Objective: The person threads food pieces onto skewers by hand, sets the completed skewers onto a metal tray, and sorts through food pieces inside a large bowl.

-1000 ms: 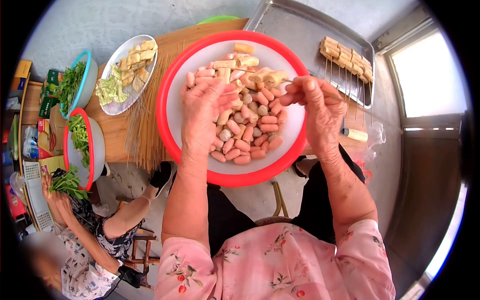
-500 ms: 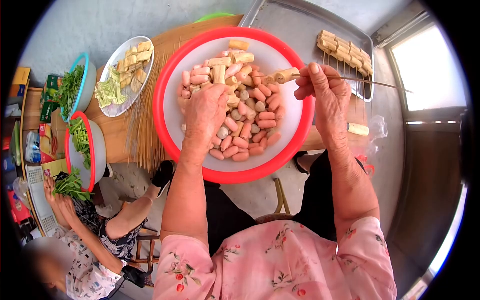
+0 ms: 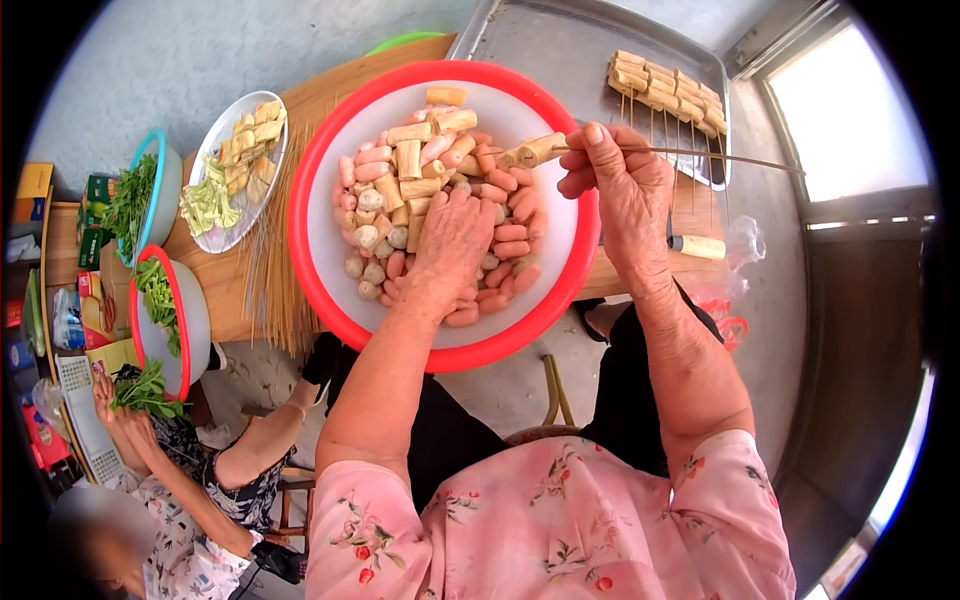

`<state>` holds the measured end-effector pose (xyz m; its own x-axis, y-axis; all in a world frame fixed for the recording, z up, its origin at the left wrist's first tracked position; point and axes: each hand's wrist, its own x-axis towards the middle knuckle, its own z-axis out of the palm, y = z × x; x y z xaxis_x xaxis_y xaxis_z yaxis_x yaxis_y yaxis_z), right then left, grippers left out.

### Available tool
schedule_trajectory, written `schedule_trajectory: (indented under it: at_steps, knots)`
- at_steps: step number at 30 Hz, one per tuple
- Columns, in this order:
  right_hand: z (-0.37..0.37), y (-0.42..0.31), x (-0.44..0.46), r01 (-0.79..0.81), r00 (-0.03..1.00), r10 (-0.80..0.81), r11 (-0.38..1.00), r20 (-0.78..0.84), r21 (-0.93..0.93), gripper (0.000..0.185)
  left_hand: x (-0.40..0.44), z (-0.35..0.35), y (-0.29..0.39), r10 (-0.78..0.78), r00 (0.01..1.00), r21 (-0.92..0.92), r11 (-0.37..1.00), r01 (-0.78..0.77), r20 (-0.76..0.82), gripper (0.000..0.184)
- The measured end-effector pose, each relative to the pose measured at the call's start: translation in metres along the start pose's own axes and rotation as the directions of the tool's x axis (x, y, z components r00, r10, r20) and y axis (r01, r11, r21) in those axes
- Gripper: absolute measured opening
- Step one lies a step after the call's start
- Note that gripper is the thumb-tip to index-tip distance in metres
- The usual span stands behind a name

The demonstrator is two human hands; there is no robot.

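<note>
My right hand (image 3: 625, 185) pinches a thin wooden skewer (image 3: 720, 155), which points out to the right. Tan rolled pieces (image 3: 535, 150) are threaded on its left end, over the bowl's right side. My left hand (image 3: 455, 240) rests in the food inside a large white bowl with a red rim (image 3: 305, 290); its fingertips are among the pieces, and what they touch is hidden. Around it lie small pink sausages (image 3: 510, 233), greyish meatballs (image 3: 375, 272) and loose tan rolls (image 3: 408, 160).
Finished-looking skewers of tan rolls (image 3: 665, 90) lie on a metal tray (image 3: 560, 50). An oval plate of cut food (image 3: 213, 240), a bundle of bare skewers (image 3: 275, 275), a knife handle (image 3: 700, 246) and two basins of greens stand around. A co-worker at lower left holds greens (image 3: 145, 390).
My left hand has lowered into the bowl and moved right across the pile. The skewer in my right hand now points outward to the right. The view has shifted slightly.
</note>
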<state>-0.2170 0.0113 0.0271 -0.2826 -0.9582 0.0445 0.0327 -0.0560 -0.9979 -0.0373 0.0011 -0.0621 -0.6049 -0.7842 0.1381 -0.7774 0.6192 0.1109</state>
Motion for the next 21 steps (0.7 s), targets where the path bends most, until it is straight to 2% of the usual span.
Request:
schedule_trajectory:
  at_steps: [1,5,8,11,12,13,14,15,16,17,18,20,21]
  knots:
    - [0.000,-0.001,0.000,0.004,1.000,-0.004,1.000,-0.003,0.007,0.029,0.001,-0.001,-0.002,0.014,0.999,-0.001,1.000,-0.014,0.040,0.009]
    - [-0.004,0.003,0.004,0.011,1.000,-0.010,0.997,-0.005,0.073,0.030,0.001,-0.004,-0.007,0.046,0.999,-0.043,0.998,-0.044,0.025,0.007]
    - [-0.003,0.003,0.005,0.002,1.000,0.001,0.991,-0.020,0.132,0.030,0.002,-0.002,-0.005,0.043,0.996,0.033,0.998,-0.046,0.082,0.007]
    - [-0.004,0.002,0.005,0.029,0.998,-0.020,0.985,-0.055,0.172,0.030,0.005,-0.010,-0.005,-0.005,0.999,-0.039,0.999,0.007,0.049,0.007]
    - [-0.004,-0.001,0.006,0.034,0.998,-0.025,0.984,-0.053,0.175,0.030,0.007,-0.020,-0.004,-0.226,0.965,-0.412,0.873,0.260,0.131,0.011]
    - [-0.005,-0.005,0.006,0.043,0.998,-0.033,0.983,-0.059,0.177,0.030,0.008,-0.028,-0.003,-0.381,0.878,-0.689,0.554,0.467,0.289,0.016]
    - [-0.005,-0.007,0.005,0.051,0.997,-0.041,0.983,-0.064,0.177,0.031,0.007,-0.032,-0.007,-0.383,0.878,-0.688,0.555,0.468,0.288,0.016]
    - [-0.005,-0.006,0.005,0.055,0.997,-0.044,0.980,-0.059,0.191,0.031,0.006,-0.037,-0.015,-0.424,0.835,-0.855,0.218,0.470,0.351,0.022]
    - [-0.004,-0.006,0.005,0.059,0.997,-0.050,0.979,-0.052,0.196,0.031,0.006,-0.043,-0.020,-0.436,0.795,-0.905,-0.146,0.399,0.421,0.027]
    - [-0.003,-0.005,0.004,0.057,0.998,-0.052,0.972,-0.031,0.230,0.031,0.006,-0.056,-0.018,-0.418,0.830,-0.910,-0.344,0.232,0.370,0.030]
    - [-0.002,-0.005,0.002,0.055,0.998,-0.054,0.963,-0.011,0.263,0.031,0.006,-0.058,-0.019,-0.422,0.830,-0.913,-0.340,0.226,0.364,0.030]
    - [0.002,-0.004,-0.002,0.053,0.998,-0.059,0.962,0.012,0.268,0.031,0.004,-0.062,-0.022,-0.395,0.847,-0.794,-0.605,0.051,0.355,0.031]
    - [0.005,-0.005,-0.005,0.052,0.997,-0.064,0.959,0.036,0.278,0.031,0.003,-0.060,-0.020,-0.464,0.795,-0.786,-0.618,0.026,0.391,0.030]
